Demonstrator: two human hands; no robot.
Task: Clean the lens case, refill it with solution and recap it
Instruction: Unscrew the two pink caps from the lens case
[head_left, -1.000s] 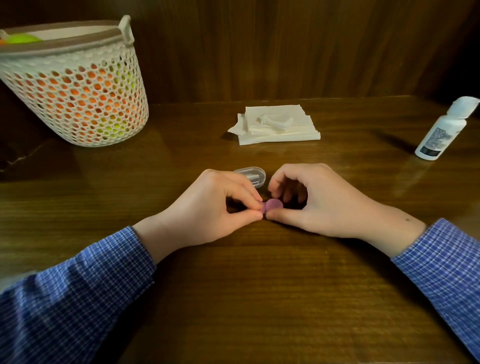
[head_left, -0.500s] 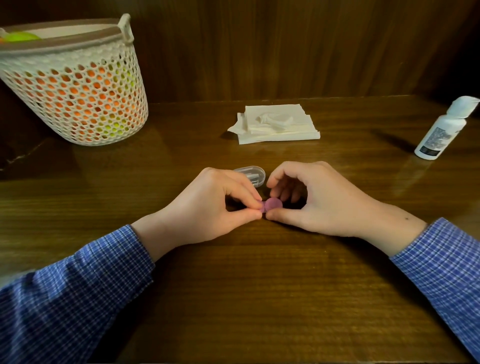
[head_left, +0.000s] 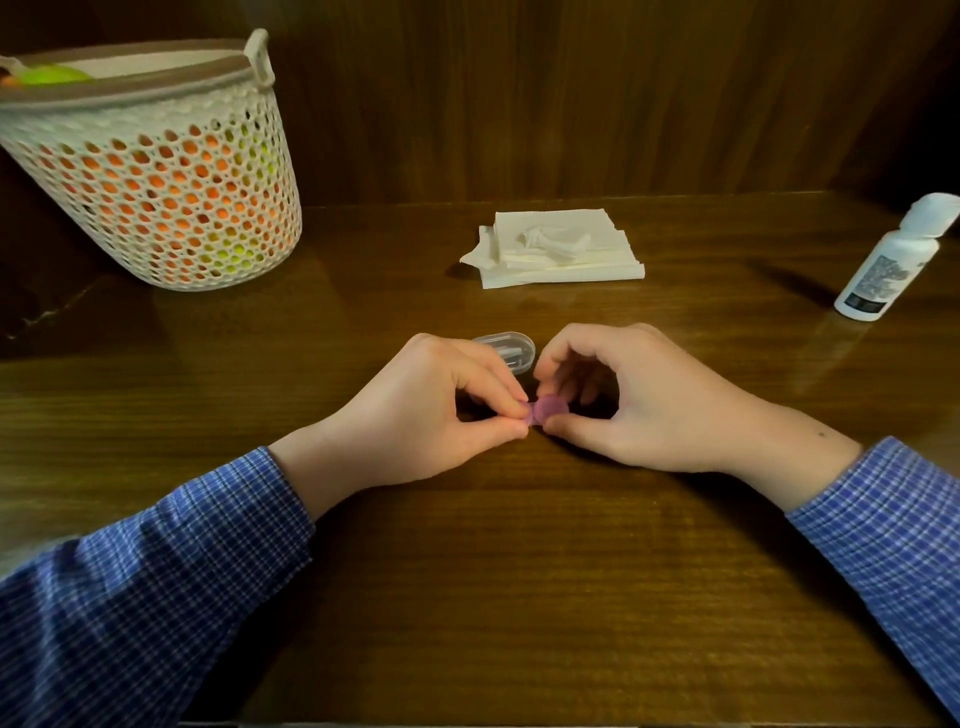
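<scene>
Both hands meet at the middle of the wooden table, knuckles up, wrists resting on the wood. Between them sits the lens case, a small purple thing, of which only one round cap shows clearly; its top looks matte and flat, tilted a little toward the viewer. The rest of it is hidden under the fingers, so I cannot tell its full shape.

The left hand pinches the case's left edge between thumb and forefinger, the other fingers curled under. The right hand grips the round cap, thumb along its near side and forefinger arched over the top, leaving a dark hollow beneath the palm.

Just behind the left hand's knuckles lies a clear plastic box, oblong with rounded ends, something pale inside it. Farther back, a stack of white tissues sits with a crumpled piece on top. Well off to the right stands a white bottle with a grey label and white cap. At the far left is a pale perforated basket, orange and green showing through its holes.
</scene>
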